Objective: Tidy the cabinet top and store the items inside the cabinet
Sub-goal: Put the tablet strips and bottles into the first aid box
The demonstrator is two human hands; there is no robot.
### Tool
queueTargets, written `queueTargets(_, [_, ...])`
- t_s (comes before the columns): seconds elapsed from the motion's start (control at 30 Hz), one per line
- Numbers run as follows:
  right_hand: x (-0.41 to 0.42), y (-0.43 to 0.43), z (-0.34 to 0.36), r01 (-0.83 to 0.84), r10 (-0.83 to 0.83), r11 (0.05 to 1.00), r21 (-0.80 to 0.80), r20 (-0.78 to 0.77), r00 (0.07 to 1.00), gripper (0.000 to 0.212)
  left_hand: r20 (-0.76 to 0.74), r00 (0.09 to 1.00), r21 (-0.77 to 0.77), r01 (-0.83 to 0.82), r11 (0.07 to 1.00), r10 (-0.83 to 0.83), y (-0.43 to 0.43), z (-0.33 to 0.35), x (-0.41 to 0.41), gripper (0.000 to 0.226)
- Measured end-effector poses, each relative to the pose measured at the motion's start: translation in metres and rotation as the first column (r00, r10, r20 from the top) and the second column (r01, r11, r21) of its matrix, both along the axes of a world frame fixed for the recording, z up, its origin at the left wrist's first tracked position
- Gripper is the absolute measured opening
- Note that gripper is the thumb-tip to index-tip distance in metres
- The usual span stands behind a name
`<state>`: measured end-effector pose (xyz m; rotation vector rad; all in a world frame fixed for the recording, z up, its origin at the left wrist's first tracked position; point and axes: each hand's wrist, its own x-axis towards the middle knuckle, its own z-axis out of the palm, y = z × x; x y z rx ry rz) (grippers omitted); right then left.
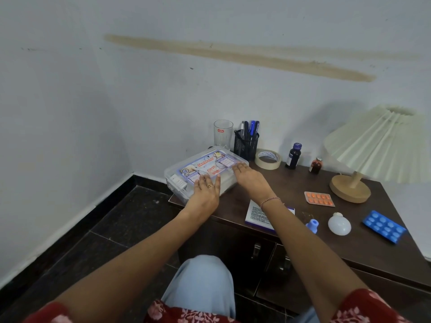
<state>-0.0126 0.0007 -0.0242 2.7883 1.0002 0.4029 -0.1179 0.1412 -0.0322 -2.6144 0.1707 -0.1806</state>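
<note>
Lower centre of frame: a knee (pixel 201 283) in pale blue trousers. Red floral sleeves sit at both bottom corners.

Behind the knee: the dark wooden cabinet (pixel 349 245), with two front doors that appear closed.

Front row on the cabinet top, centre to right of frame:
- printed leaflet (pixel 255 215), partly under the right forearm
- small blue cap-like piece (pixel 312 226)
- white bulb (pixel 339 224) lying on its side
- blue blister pack (pixel 383 226)

An orange blister pack (pixel 319 198) lies just behind these, near the round wooden base of the pleated lamp (pixel 377 145).

Centre of frame, at the left end of the cabinet top: the clear plastic first aid box (pixel 184 177), lid on.
- The left hand (pixel 206 186) lies flat on the near part of the lid, fingers straight and together. It wears a ring.
- The right hand (pixel 249 179) lies flat at the lid's right edge, fingers extended. A bracelet is on the wrist.
- Neither hand grips anything.

Back row against the wall, left to right:
- empty drinking glass (pixel 223 134)
- black mesh pen holder (pixel 246 145) holding several pens
- roll of tape (pixel 267 159) lying flat
- dark bottle (pixel 293 157) with a blue cap
- small brown bottle (pixel 316 165)

All of these stand upright except the tape.

Upper frame: a white wall (pixel 163 101) with a long brown streak.
</note>
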Motion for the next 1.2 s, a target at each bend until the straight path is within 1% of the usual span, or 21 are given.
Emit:
queueTargets(0.13, [-0.004,-0.001,0.003,0.017,-0.017,1.0,-0.015,-0.013,1.0,0.062,0.011,0.998,0.045,0.068,0.997,-0.069,0.008,-0.002,0.002,0.063])
queueTargets(0.3, [-0.011,-0.003,0.0,0.028,-0.028,1.0,-0.01,0.011,1.0,0.059,-0.041,0.986,0.063,0.164,0.984,-0.162,0.018,0.003,0.005,0.055])
queueTargets(0.37, [-0.015,-0.004,-0.001,0.033,-0.033,0.999,-0.017,0.017,0.999,0.058,-0.051,0.978,0.056,0.206,0.977,-0.203,0.023,0.004,0.005,0.052])
queueTargets(0.43, [-0.018,-0.006,0.0,0.05,-0.05,0.998,-0.028,0.002,0.999,0.06,-0.048,0.971,0.03,0.237,0.971,-0.235,0.027,0.004,0.003,0.054])
queueTargets(0.6, [-0.023,-0.009,0.011,0.068,-0.072,0.993,-0.092,-0.036,0.997,0.065,-0.01,0.974,0.0,0.224,0.975,-0.224,0.026,0.004,-0.013,0.063])
queueTargets(0.67, [-0.025,-0.012,0.019,0.076,-0.084,0.992,-0.1,-0.075,0.994,0.071,-0.013,0.974,-0.004,0.227,0.974,-0.227,0.023,0.004,-0.013,0.062])
queueTargets(0.7, [-0.027,-0.015,0.022,0.082,-0.089,0.993,-0.083,-0.084,0.992,0.072,-0.012,0.974,-0.01,0.227,0.974,-0.227,0.02,0.008,-0.013,0.06])
queueTargets(0.77, [-0.028,-0.022,0.029,0.079,-0.079,0.997,0.001,-0.066,0.995,0.065,0.014,0.971,-0.036,0.238,0.971,-0.238,0.016,0.021,-0.013,0.059])
queueTargets(0.83, [-0.027,-0.028,0.036,0.056,-0.056,0.985,0.161,-0.005,0.998,0.053,0.126,0.961,-0.067,0.256,0.964,-0.246,0.014,0.039,-0.013,0.06])
queueTargets(0.87, [-0.027,-0.029,0.041,0.051,-0.061,0.963,0.265,0.031,0.998,0.048,0.195,0.95,-0.065,0.262,0.963,-0.245,0.014,0.05,-0.015,0.053])
queueTargets(0.9, [-0.026,-0.028,0.046,0.05,-0.08,0.929,0.366,0.069,0.994,0.042,0.244,0.94,-0.098,0.27,0.958,-0.24,0.016,0.058,-0.015,0.041])
queueTargets(0.93, [-0.025,-0.025,0.051,0.049,-0.108,0.885,0.463,0.103,0.989,0.036,0.269,0.941,-0.174,0.26,0.95,-0.208,0.018,0.065,-0.013,0.034])
queueTargets(0.97, [-0.024,-0.021,0.055,0.047,-0.137,0.824,0.565,0.119,0.983,0.032,0.263,0.95,-0.259,0.237,0.937,-0.167,0.02,0.072,-0.011,0.033])
queueTargets(1.0, [-0.023,-0.015,0.059,0.049,-0.161,0.748,0.662,0.109,0.981,0.029,0.259,0.956,-0.312,0.219,0.924,-0.139,0.022,0.079,-0.007,0.034])
queueTargets(1.03, [-0.022,-0.007,0.063,0.062,-0.169,0.67,0.74,0.071,0.983,0.03,0.289,0.95,-0.343,0.215,0.914,-0.115,0.024,0.085,-0.004,0.033])
queueTargets(1.1, [-0.021,0.007,0.069,0.099,-0.127,0.538,0.837,-0.035,0.991,0.037,0.365,0.928,-0.385,0.223,0.896,-0.075,0.032,0.098,0.003,0.029])
queueTargets(1.13, [-0.021,0.014,0.071,0.108,-0.089,0.488,0.866,-0.074,0.993,0.042,0.382,0.922,-0.403,0.227,0.886,-0.062,0.036,0.103,0.006,0.028])
queueTargets(1.2, [-0.024,0.026,0.068,0.116,-0.03,0.432,0.895,-0.115,0.993,0.051,0.405,0.914,-0.43,0.22,0.875,-0.03,0.046,0.113,0.01,0.028])
